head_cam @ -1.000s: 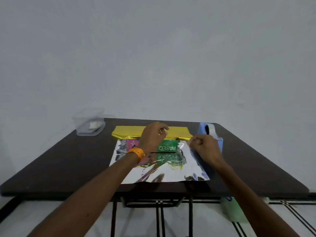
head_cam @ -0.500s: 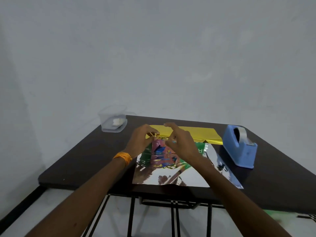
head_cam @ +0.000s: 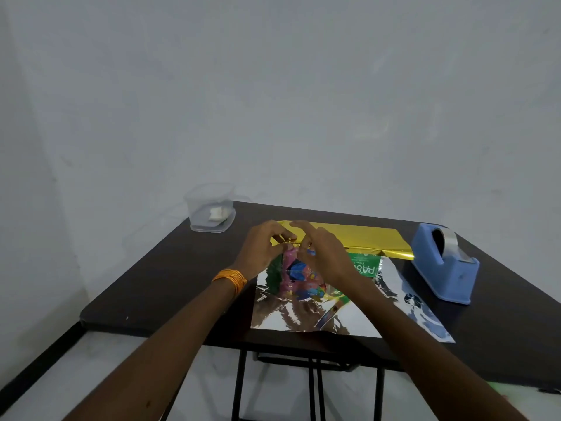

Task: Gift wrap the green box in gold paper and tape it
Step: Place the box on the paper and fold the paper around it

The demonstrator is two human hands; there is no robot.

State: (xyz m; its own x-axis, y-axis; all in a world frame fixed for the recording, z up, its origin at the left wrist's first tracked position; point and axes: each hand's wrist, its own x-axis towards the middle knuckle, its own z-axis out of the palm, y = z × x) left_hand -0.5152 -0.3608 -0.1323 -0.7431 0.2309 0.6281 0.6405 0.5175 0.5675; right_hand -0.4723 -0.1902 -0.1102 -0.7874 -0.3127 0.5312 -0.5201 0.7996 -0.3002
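Observation:
The green box [head_cam: 362, 264] lies on the wrapping paper [head_cam: 331, 314], whose silver underside faces up and mirrors the box. The paper's far edge is folded over the box, gold side [head_cam: 358, 238] showing. My left hand [head_cam: 262, 249], with an orange band at the wrist, pinches the gold fold at its left end. My right hand [head_cam: 323, 253] is just right of it, fingers curled at the same spot on the fold. Much of the box is hidden behind both hands.
A blue tape dispenser [head_cam: 443, 262] stands at the right of the dark table [head_cam: 170, 281], close to the paper's right edge. A clear plastic container [head_cam: 211, 212] with something white inside sits at the far left corner. A white wall rises behind the table.
My right hand has moved from the right end of the gold fold to its left end, beside my left hand. My view has swung left, so the dispenser now shows in full.

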